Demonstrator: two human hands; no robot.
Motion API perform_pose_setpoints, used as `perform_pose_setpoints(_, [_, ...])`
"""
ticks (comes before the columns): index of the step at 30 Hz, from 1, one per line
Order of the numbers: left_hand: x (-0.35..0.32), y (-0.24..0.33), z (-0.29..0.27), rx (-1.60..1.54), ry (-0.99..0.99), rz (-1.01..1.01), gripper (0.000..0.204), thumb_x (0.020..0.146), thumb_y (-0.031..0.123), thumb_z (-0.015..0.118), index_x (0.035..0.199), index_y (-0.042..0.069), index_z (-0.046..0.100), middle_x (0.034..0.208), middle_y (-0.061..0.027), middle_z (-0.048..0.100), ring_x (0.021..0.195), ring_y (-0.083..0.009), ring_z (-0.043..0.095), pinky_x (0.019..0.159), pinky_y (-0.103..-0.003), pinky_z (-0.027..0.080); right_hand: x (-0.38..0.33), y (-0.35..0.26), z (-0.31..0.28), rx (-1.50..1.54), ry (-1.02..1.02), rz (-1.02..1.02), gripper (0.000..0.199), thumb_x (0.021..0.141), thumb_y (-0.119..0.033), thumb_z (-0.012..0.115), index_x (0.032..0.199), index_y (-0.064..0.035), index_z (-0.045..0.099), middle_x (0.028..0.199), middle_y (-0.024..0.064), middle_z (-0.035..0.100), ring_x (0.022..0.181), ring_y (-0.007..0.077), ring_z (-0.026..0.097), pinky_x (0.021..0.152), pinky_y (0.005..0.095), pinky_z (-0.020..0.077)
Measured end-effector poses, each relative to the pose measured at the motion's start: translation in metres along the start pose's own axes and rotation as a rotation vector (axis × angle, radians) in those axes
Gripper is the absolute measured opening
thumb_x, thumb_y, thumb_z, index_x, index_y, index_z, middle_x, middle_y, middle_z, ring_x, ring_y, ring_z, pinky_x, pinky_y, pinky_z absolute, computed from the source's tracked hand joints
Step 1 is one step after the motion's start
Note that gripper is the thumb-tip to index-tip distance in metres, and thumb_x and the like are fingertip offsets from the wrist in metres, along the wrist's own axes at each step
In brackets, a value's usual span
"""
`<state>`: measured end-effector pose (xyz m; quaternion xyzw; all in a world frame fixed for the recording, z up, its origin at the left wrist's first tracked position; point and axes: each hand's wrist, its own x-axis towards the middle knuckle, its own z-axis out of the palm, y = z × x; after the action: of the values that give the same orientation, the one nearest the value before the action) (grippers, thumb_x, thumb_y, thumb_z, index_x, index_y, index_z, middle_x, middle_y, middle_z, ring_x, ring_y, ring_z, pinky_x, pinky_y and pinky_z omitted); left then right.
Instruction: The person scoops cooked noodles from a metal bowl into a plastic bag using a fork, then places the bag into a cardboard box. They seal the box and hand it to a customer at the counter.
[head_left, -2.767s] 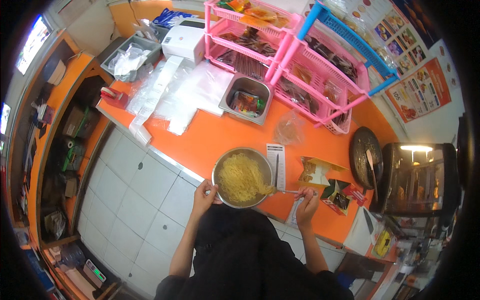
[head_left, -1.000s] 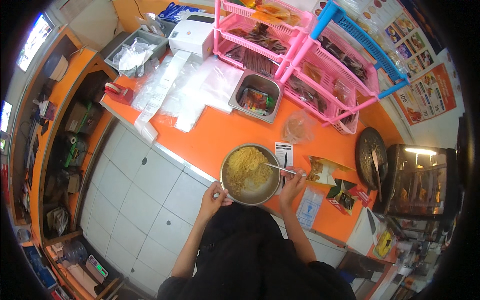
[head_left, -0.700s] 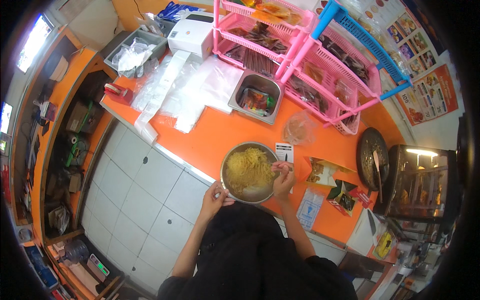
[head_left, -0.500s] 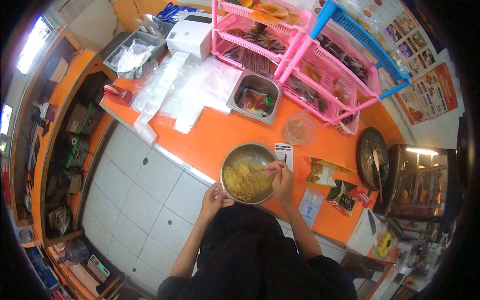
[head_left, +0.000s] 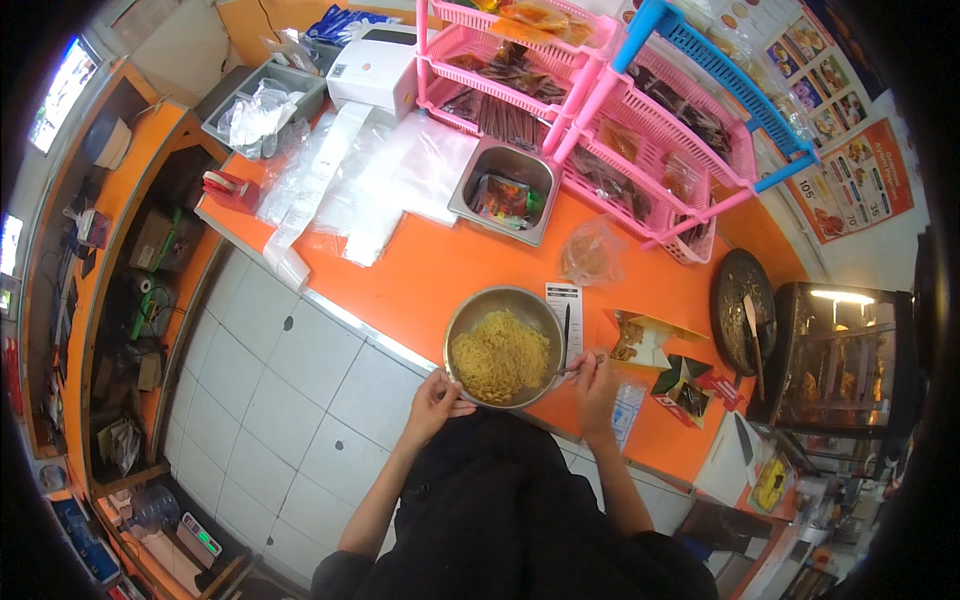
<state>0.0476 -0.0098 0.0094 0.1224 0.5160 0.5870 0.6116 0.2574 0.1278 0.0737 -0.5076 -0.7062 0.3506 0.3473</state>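
Note:
A round steel mixing bowl [head_left: 476,310] sits at the counter's front edge, close to my body. Yellow noodles [head_left: 502,352] lie heaped inside it. On the bowl's lower left rim, my left hand [head_left: 433,405] is closed, its thumb and fingers pinching the edge. Just off the right rim, my right hand [head_left: 597,392] is closed on the handle of a thin metal utensil [head_left: 569,371]. The utensil's far end is too small to tell whether it is a fork or a spoon. Behind that hand lies a printed paper slip [head_left: 556,294] with a dark pen [head_left: 567,320] on it.
Right of the bowl stand open food boxes [head_left: 688,388] and a dark pan [head_left: 735,285] with a wooden spatula [head_left: 752,325]. Farther back are a steel container [head_left: 540,232] of sachets, a plastic bag [head_left: 590,255], pink basket racks [head_left: 640,170], clear bags [head_left: 430,160] and a white printer [head_left: 375,70].
My right hand has moved right with the utensil, from over the noodles to beyond the bowl's rim. The noodles look looser and more spread. My left hand keeps to the rim.

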Motion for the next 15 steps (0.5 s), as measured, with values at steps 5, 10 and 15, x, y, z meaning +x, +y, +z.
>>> perform_pose_setpoints(5, [0.001, -0.002, 0.002, 0.029, -0.015, -0.027, 0.012, 0.095, 0.01, 0.048, 0.1, 0.0, 0.043, 0.089, -0.011, 0.056, 0.077, -0.0235, 0.067, 0.069, -0.034, 0.06, -0.039, 0.058, 0.032, 0.358, 0.148, 0.461, 0.022, 0.101, -0.019, 0.035, 0.098, 0.0002, 0.046, 0.082, 0.0127, 0.059, 0.066, 0.0187, 0.062, 0.06, 0.0285, 0.054])
perform_pose_setpoints(10, [-0.002, -0.004, 0.002, 0.051, 0.004, 0.008, 0.013, 0.095, 0.008, 0.049, 0.101, -0.001, 0.042, 0.089, -0.0097, 0.053, 0.076, -0.0249, 0.067, 0.07, -0.034, 0.06, -0.038, 0.051, 0.054, 0.813, 0.323, 0.501, 0.022, 0.101, -0.02, 0.035, 0.099, 0.0, 0.045, 0.093, 0.015, 0.057, 0.073, 0.0224, 0.062, 0.076, 0.0331, 0.0546])
perform_pose_setpoints(15, [-0.005, -0.01, 0.001, 0.077, -0.012, 0.004, 0.011, 0.094, 0.007, 0.049, 0.098, -0.001, 0.041, 0.089, -0.0095, 0.053, 0.076, -0.0253, 0.067, 0.069, -0.035, 0.061, -0.007, 0.041, 0.052, 0.8, 0.419, 0.254, 0.023, 0.101, -0.02, 0.034, 0.098, 0.0001, 0.044, 0.097, 0.0157, 0.055, 0.08, 0.0229, 0.062, 0.078, 0.0317, 0.0529])
